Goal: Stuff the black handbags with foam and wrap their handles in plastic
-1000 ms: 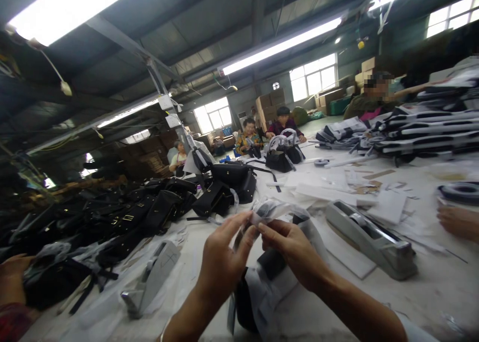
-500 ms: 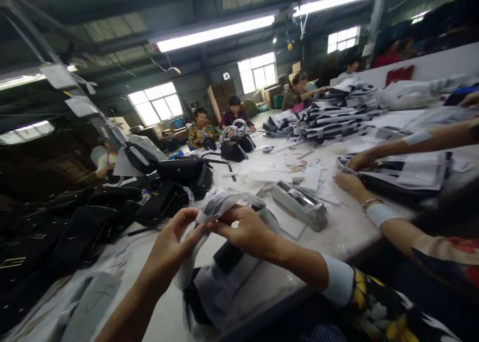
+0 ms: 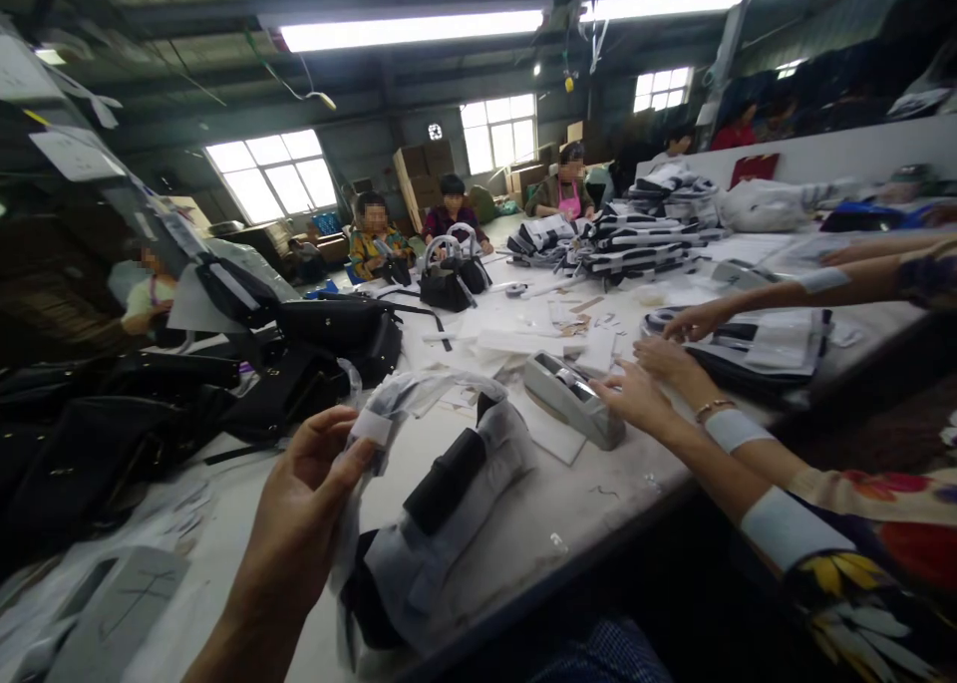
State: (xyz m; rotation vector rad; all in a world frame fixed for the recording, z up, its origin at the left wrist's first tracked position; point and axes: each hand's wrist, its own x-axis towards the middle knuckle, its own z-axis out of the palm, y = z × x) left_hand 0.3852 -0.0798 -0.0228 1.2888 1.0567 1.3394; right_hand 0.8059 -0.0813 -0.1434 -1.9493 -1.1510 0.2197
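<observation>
A black handbag (image 3: pixel 447 482), partly wrapped in white paper, lies tilted near the table's front edge. Its handle (image 3: pixel 438 392) arches up under a white wrapping. My left hand (image 3: pixel 310 499) grips the left side of that handle between thumb and fingers. A grey tape dispenser (image 3: pixel 574 401) stands on the table to the right of the bag. My right hand (image 3: pixel 639 401) reaches to its right end, fingers stretched out and apart; whether they touch the tape is too small to tell.
Black bags (image 3: pixel 97 444) are heaped at left, beside another grey dispenser (image 3: pixel 120 613). A co-worker's hands (image 3: pixel 669 359) work at a wrapped bag (image 3: pixel 785 344) close to my right hand. Paper scraps and a pile of wrapped bags (image 3: pixel 635 239) lie farther back.
My right hand has let go of the wrapped handle and moved right to the tape dispenser. My left hand still holds the handle. The view has turned slightly to the right.
</observation>
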